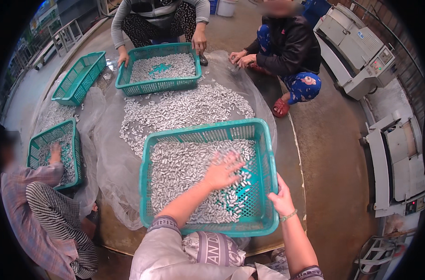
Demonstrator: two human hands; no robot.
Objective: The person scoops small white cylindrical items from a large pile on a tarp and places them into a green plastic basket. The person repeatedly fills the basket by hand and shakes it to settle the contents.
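Note:
A green plastic basket (267, 205) with mesh sides sits tilted in front of me. Small silvery metal cylinders (175, 172) fill most of it, while the mesh floor shows at its right side. Inside, my left hand (222, 171) lies over the cylinders with fingers spread, a little smeared by motion. My right hand (282, 198) grips the basket's right rim, thumb over the edge. A pile of the same cylinders (184, 112) spreads on a clear plastic sheet (114, 158) just beyond the basket.
Across from me a person holds another green basket (120, 84) of cylinders. At left, a co-worker's hand (55, 153) reaches into a third basket (77, 177). Another green basket (84, 77) stands far left. A crouching person (287, 51) is far right. Grey machines (397, 158) line the right side.

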